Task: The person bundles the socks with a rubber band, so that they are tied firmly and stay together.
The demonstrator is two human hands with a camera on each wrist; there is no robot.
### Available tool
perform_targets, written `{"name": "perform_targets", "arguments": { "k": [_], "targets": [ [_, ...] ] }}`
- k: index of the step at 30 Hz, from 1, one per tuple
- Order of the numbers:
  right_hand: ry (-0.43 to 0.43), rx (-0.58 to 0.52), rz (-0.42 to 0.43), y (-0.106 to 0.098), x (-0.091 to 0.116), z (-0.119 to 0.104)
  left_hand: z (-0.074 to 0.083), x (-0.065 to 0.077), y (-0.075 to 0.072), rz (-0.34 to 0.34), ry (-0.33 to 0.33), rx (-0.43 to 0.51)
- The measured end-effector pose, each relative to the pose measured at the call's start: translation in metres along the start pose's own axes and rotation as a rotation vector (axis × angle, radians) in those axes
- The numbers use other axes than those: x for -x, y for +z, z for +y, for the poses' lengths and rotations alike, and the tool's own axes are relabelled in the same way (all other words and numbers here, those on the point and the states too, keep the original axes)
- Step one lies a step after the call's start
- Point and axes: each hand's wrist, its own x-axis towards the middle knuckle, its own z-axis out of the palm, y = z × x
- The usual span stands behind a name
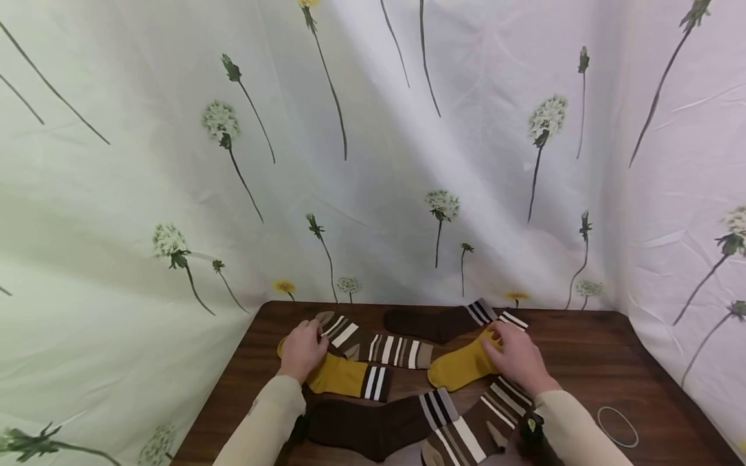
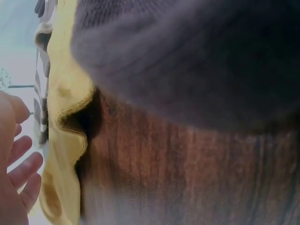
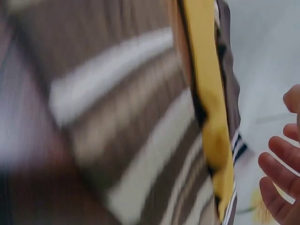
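Note:
My left hand (image 1: 303, 351) hovers over the toe end of a mustard-yellow sock (image 1: 340, 377) with a white-striped dark cuff. In the left wrist view that hand (image 2: 16, 164) has loosely bent fingers, with nothing between them, beside the yellow sock (image 2: 70, 93). Over the cuff end of a second yellow sock (image 1: 460, 366) is my right hand (image 1: 519, 356). The right wrist view shows its fingers (image 3: 276, 171) spread and relaxed, apart from the fabric. A brown striped sock (image 1: 399, 351) lies between the yellow ones; another striped sock (image 1: 466, 440) lies below my right hand.
One dark brown sock (image 1: 419, 323) lies along the back of the wooden table (image 1: 583, 362), and another (image 1: 367, 427) near the front. A thin pale loop (image 1: 619, 427) rests at the right. Behind the table hangs a white dandelion-print cloth (image 1: 384, 213).

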Motion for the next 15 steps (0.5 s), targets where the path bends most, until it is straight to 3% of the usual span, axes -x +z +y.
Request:
{"name": "perform_targets", "arguments": {
  "k": [15],
  "targets": [
    [-0.034,-0.059,-0.105,0.053,-0.016,-0.060,0.000,-0.010,0.006,-0.047,-0.068,-0.019]
  ]
}}
